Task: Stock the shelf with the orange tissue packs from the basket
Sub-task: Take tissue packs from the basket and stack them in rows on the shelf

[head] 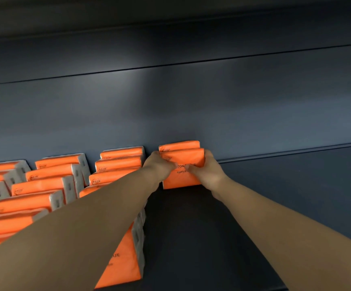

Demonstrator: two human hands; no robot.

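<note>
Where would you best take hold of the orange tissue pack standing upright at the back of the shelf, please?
Take the orange tissue pack by its two short side edges, from the front, one hand per side, as the left hand and right hand do now. It stands upright with another pack behind it, so only its front and sides are free. The shelf beside it gives room.

Dark blue-grey back panel (pixel 191 106) with horizontal seams, a soft light patch on it
</note>
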